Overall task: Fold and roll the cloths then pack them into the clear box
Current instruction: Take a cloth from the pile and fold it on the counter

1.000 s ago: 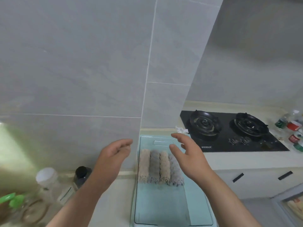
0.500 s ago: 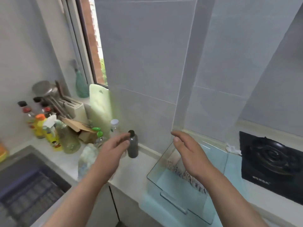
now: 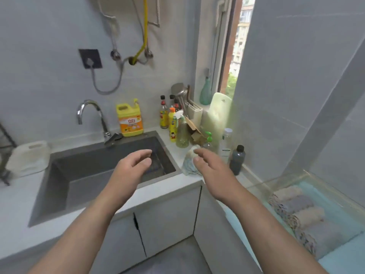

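The clear box stands on the counter at the right edge, with several rolled cloths in beige and grey lying side by side in it. A loose pale cloth lies bunched on the counter corner by the sink. My right hand hovers just over that cloth, fingers relaxed and holding nothing. My left hand hangs over the sink's right part, fingers loosely spread, empty.
A grey sink with a chrome tap fills the left. A yellow detergent jug, several bottles, a dark bottle and a green cutting board crowd the corner. White cabinet doors are below.
The view has swung left from the box and stove to the sink corner. Both hands moved away from the box; the right hand now hovers over the loose cloth.
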Demonstrator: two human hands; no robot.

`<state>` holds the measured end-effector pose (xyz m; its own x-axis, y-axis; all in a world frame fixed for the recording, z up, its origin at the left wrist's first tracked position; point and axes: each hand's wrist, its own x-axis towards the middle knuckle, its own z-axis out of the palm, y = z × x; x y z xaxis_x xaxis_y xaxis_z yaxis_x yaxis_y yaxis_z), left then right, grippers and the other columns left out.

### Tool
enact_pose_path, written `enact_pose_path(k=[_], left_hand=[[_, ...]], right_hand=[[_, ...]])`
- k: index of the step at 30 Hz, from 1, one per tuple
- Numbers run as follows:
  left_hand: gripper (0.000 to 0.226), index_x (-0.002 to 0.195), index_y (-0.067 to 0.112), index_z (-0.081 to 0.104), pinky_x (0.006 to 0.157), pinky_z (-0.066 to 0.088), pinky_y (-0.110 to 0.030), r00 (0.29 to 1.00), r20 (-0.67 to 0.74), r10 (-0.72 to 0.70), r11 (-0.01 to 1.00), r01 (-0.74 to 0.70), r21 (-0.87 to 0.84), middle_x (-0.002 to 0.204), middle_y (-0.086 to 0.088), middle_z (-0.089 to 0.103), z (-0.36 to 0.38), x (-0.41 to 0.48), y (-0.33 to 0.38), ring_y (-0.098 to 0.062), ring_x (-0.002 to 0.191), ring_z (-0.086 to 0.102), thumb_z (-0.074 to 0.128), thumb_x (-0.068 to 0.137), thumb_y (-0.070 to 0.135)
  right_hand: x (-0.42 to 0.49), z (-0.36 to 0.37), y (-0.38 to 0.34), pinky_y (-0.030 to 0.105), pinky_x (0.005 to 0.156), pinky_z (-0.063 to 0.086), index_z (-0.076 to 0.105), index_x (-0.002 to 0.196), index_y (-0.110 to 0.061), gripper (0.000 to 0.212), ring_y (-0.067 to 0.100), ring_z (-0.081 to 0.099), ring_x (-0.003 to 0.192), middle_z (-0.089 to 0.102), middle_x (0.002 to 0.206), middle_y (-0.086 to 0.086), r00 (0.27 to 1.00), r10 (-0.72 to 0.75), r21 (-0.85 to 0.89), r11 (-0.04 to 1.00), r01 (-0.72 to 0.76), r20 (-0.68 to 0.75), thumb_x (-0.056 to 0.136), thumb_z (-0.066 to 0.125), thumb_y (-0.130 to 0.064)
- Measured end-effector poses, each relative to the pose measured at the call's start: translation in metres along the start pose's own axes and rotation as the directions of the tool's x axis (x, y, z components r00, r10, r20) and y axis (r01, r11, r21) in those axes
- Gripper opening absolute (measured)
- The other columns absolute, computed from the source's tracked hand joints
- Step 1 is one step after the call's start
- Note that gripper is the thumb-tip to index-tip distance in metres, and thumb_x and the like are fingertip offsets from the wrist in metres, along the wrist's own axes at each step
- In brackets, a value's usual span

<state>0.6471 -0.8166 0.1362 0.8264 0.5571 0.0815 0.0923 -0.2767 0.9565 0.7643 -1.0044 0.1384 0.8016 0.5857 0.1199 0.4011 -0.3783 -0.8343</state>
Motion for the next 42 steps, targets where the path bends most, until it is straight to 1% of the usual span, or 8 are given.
enact_pose_path(k=[4,10,22,27,30,33,36,42], left_hand=[[0.025,0.118,0.025,0.060,0.106,0.043,-0.038,0.977,-0.198,-0.077,0.997,0.080,0.003,0.120,0.009,0.063,-0.076,-0.048,-0.022,-0.001,0.111,0.056,0.053,0.096,0.015],[0.027,0.119,0.026,0.061,0.108,0.041,-0.039,0.895,-0.414,-0.167,0.986,0.159,-0.055,0.122,0.008,0.062,-0.184,-0.145,-0.050,-0.008,0.117,0.055,0.058,0.093,0.025],[0.020,0.108,0.025,0.062,0.106,0.043,-0.044,0.684,-0.687,-0.244,0.970,0.184,-0.160,0.116,0.000,0.065,-0.342,-0.371,-0.102,-0.013,0.111,0.057,0.054,0.096,0.011],[0.028,0.106,0.031,0.064,0.103,0.045,-0.045,0.586,-0.757,-0.288,0.957,0.209,-0.202,0.115,0.003,0.065,-0.386,-0.441,-0.113,-0.016,0.107,0.060,0.059,0.079,0.034],[0.025,0.111,0.027,0.064,0.103,0.046,-0.045,0.550,-0.784,-0.289,0.955,0.218,-0.200,0.117,0.000,0.065,-0.407,-0.459,-0.120,-0.017,0.109,0.060,0.061,0.086,0.028],[0.033,0.110,0.029,0.064,0.102,0.047,-0.043,0.523,-0.798,-0.300,0.951,0.235,-0.203,0.115,0.006,0.066,-0.428,-0.461,-0.128,-0.014,0.108,0.061,0.058,0.078,0.036],[0.028,0.116,0.027,0.064,0.103,0.046,-0.042,0.510,-0.805,-0.302,0.949,0.242,-0.203,0.117,0.008,0.065,-0.452,-0.452,-0.144,-0.010,0.110,0.059,0.061,0.089,0.028],[0.029,0.124,0.021,0.062,0.108,0.041,-0.041,0.494,-0.811,-0.315,0.936,0.302,-0.179,0.122,0.009,0.063,-0.513,-0.406,-0.179,-0.007,0.117,0.056,0.054,0.097,0.021]], right_hand=[[-0.003,0.070,-0.050,0.023,0.101,0.030,0.048,0.138,-0.027,0.040,0.003,0.041,0.124,0.048,0.140,-0.012,0.982,-0.105,0.017,0.994,0.104,0.158,0.101,0.040,-0.036],[-0.045,0.184,-0.126,0.034,0.111,0.032,0.044,0.140,-0.029,0.044,0.010,0.039,0.134,0.044,0.145,-0.009,0.884,-0.247,0.015,0.965,0.263,0.397,0.099,0.040,-0.042],[-0.208,0.354,-0.242,0.030,0.099,0.035,0.039,0.143,-0.027,0.051,0.015,0.047,0.123,0.041,0.146,-0.005,0.664,-0.389,0.009,0.867,0.499,0.639,0.098,0.037,-0.049],[-0.254,0.405,-0.272,0.034,0.105,0.034,0.039,0.143,-0.025,0.050,0.018,0.041,0.130,0.042,0.146,-0.003,0.576,-0.402,0.056,0.850,0.524,0.712,0.098,0.037,-0.048],[-0.262,0.432,-0.287,0.028,0.101,0.032,0.040,0.142,-0.024,0.049,0.018,0.041,0.130,0.044,0.144,-0.001,0.548,-0.408,0.074,0.845,0.530,0.730,0.099,0.038,-0.047],[-0.259,0.460,-0.298,0.026,0.099,0.031,0.041,0.141,-0.024,0.048,0.016,0.040,0.131,0.044,0.143,-0.001,0.529,-0.400,0.084,0.848,0.523,0.748,0.099,0.038,-0.046],[-0.249,0.490,-0.306,0.026,0.097,0.031,0.041,0.142,-0.025,0.048,0.016,0.042,0.128,0.045,0.141,-0.002,0.515,-0.392,0.103,0.859,0.502,0.763,0.099,0.037,-0.046],[-0.202,0.560,-0.326,0.023,0.093,0.030,0.040,0.143,-0.027,0.048,0.005,0.042,0.108,0.043,0.144,-0.006,0.490,-0.393,0.154,0.875,0.458,0.778,0.099,0.037,-0.046]])
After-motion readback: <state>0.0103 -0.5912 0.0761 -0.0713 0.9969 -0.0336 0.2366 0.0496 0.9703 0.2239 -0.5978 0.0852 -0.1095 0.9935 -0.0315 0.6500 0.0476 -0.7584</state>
